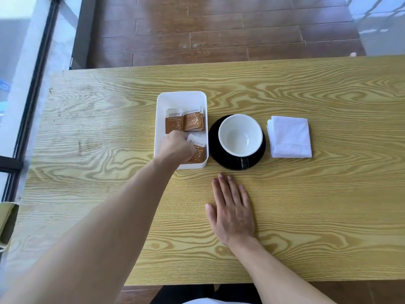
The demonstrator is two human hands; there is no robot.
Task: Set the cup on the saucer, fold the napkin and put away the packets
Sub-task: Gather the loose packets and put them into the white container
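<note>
L hand (177, 148) fingers curled down inside the white tray (161, 99), on the near packet (198, 148); actual pinch hidden. Two more packets (185, 120) lay farther in. R hand (232, 209) flat, fingers straight, on table (328, 205). Cup (240, 134) sat on saucer (213, 137), folded napkin (289, 137) just right.

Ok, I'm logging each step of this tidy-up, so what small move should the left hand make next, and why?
Probably let go of the brown sugar packet and draw the left hand out of the white plastic box. Its grip already has that packet down among the others inside; the white-lined cup sits on the black saucer, and the white cloth napkin lies folded.
</note>
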